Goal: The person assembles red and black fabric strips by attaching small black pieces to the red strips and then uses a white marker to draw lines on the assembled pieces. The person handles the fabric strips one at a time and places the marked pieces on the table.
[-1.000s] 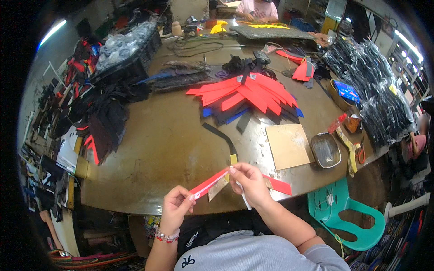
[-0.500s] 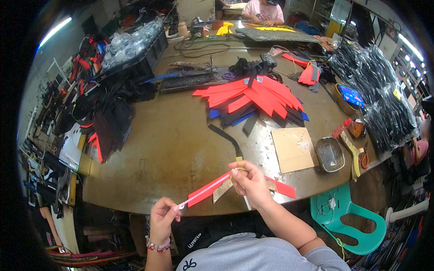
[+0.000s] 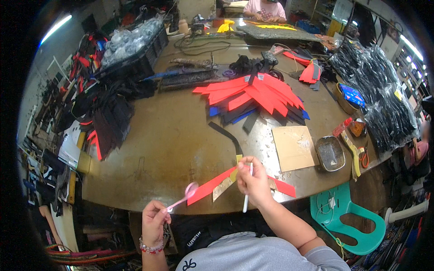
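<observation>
Pinched in my left hand (image 3: 153, 222), near the table's front edge, is one end of a thin pinkish-white strip (image 3: 181, 200). Its other end curls in a loop over the red strap piece (image 3: 208, 186). My right hand (image 3: 254, 183) is closed around a slim white pen-like stick (image 3: 245, 204), just above the pieces. Under and beside it lie a yellow piece (image 3: 233, 175), a tan scuffed piece (image 3: 221, 189) and a second red strap end (image 3: 284, 187). A black strap (image 3: 226, 133) runs away from the yellow piece.
Fanned red, black and blue strap pieces (image 3: 253, 97) lie mid-table. A tan board (image 3: 294, 149), a metal tin (image 3: 330, 153) and orange-handled scissors (image 3: 364, 158) sit at right. Black pieces (image 3: 108, 117) hang at left. A green chair (image 3: 325, 203) stands front right; a person (image 3: 266, 11) works across.
The strip was stretched taut between both hands; its right end is now free and curled. My left hand has drawn slightly down and left. The white stick shows more fully in my right hand.
</observation>
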The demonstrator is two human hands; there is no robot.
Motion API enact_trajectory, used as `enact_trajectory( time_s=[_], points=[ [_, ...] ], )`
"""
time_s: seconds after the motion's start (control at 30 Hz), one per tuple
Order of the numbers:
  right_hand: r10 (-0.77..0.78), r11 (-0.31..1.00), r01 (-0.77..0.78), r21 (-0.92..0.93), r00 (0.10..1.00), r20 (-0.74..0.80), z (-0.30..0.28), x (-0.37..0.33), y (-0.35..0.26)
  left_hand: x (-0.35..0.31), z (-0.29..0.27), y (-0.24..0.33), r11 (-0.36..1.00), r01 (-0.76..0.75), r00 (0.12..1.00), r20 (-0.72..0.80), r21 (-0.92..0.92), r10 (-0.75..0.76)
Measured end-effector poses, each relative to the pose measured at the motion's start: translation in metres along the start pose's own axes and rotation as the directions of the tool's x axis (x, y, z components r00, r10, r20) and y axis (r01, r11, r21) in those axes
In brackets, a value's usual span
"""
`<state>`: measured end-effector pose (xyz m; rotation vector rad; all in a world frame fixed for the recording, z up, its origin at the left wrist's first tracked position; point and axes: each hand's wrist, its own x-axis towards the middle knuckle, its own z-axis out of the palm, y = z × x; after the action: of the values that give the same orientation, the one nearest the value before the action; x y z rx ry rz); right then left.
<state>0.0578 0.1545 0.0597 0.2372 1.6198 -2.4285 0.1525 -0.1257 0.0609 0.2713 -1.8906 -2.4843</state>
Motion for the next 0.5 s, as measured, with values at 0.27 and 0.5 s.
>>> enact_trajectory(
  time_s=[0.27, 0.5],
  points=[
    [-0.871, 0.492, 0.746, -0.449, 0.428, -0.242, -0.092, 0.04, -0.046, -0.022, -0.185, -0.048, 0.929, -0.052, 0.763, -0.585, 0.367, 0.274],
    [-0.661, 0.528, 0.373, -0.763, 0.745, -0.094, -0.139, 0.058, -0.037, -0.081, -0.388, -0.136, 0.576, 0.637, 0.544, -0.828, 0.512, 0.135]
  ],
)
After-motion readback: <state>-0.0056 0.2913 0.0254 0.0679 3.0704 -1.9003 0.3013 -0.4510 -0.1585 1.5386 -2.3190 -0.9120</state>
